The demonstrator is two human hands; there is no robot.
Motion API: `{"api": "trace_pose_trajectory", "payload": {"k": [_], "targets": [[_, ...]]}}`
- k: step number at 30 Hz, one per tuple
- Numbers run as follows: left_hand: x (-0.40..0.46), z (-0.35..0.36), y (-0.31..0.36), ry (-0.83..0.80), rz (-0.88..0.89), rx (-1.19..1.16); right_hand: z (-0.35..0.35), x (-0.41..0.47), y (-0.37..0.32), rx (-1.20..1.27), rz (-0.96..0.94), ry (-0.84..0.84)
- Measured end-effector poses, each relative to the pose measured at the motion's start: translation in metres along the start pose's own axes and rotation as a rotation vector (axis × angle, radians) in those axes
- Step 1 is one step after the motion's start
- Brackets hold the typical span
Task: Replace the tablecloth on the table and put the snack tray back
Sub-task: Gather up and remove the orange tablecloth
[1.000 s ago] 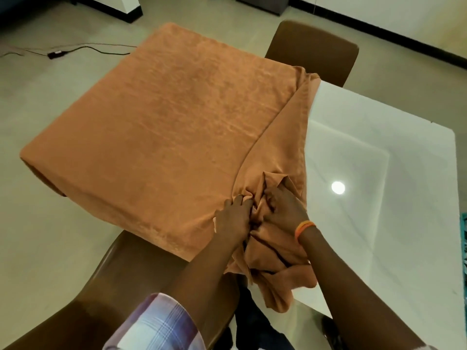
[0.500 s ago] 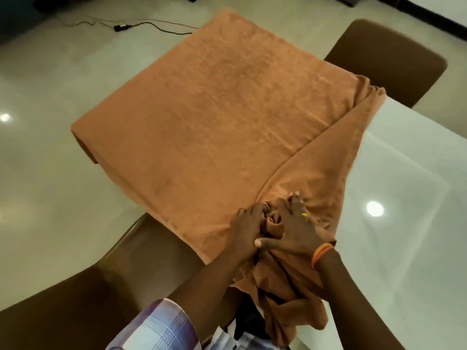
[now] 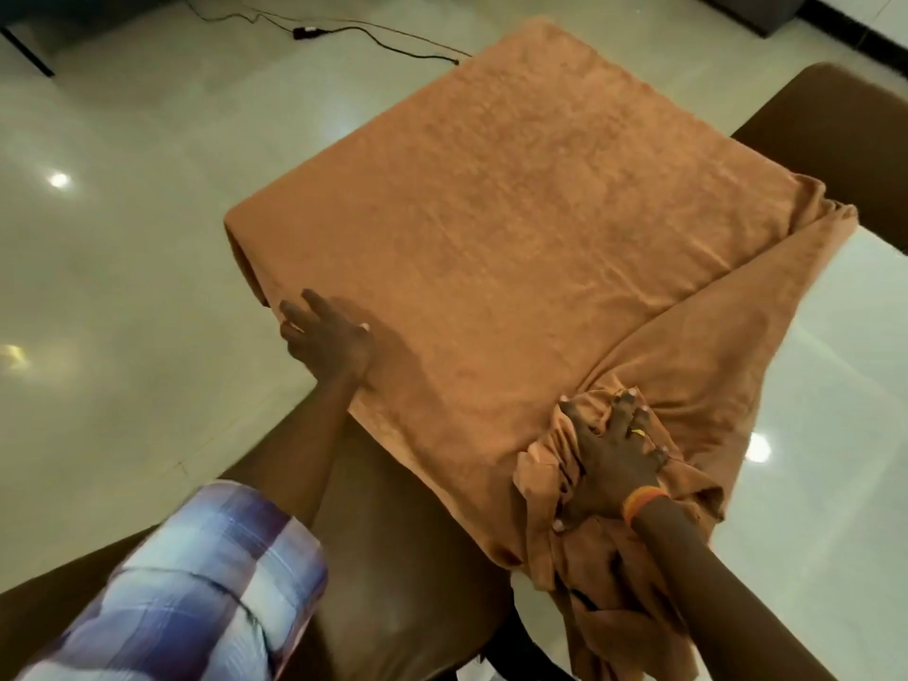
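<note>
An orange-brown tablecloth (image 3: pixel 516 228) covers the left part of a glossy white table (image 3: pixel 825 385). Its right edge is folded back and bunched into a crumpled heap at the near table edge. My right hand (image 3: pixel 609 459), with an orange band at the wrist, lies on that heap with fingers spread, pressing the bunched cloth down. My left hand (image 3: pixel 329 336) rests flat on the smooth cloth near the table's near-left edge, fingers straight. Part of the cloth hangs off the near edge below my right wrist. No snack tray is in view.
A brown chair (image 3: pixel 393 557) stands right below me against the near edge. Another brown chair (image 3: pixel 835 135) stands at the far right side. A black cable with a plug (image 3: pixel 304 31) lies on the shiny floor beyond the table.
My left hand has left the bunched cloth and moved left onto the flat cloth. My right hand has stayed on the heap, fingers now spread. The camera has swung left.
</note>
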State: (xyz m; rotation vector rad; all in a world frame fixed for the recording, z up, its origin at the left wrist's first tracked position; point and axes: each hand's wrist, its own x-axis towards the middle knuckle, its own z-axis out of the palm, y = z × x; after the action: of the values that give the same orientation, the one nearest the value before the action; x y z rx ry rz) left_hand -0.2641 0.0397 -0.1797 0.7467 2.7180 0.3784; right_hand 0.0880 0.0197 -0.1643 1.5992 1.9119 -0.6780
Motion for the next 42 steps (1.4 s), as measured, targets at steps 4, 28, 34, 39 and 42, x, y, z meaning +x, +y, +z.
{"api": "trace_pose_trajectory", "payload": {"k": [4, 28, 34, 39, 42], "targets": [[0.060, -0.008, -0.013, -0.223, -0.187, -0.388, 0.001, -0.001, 0.001, -0.032, 0.028, 0.031], [-0.141, 0.020, 0.100, -1.055, 0.398, -0.508, -0.022, 0.028, -0.034, 0.269, -0.075, 0.375], [-0.100, 0.027, 0.046, -0.329, 0.886, 0.003, -0.025, 0.036, -0.039, 0.249, -0.022, 0.302], [-0.086, 0.020, 0.023, -0.432, 0.315, 0.217, -0.025, 0.034, -0.042, 0.265, 0.004, 0.323], [-0.109, 0.023, 0.043, -0.447, 0.445, 0.145, -0.025, 0.031, -0.047, 0.332, 0.055, 0.355]]}}
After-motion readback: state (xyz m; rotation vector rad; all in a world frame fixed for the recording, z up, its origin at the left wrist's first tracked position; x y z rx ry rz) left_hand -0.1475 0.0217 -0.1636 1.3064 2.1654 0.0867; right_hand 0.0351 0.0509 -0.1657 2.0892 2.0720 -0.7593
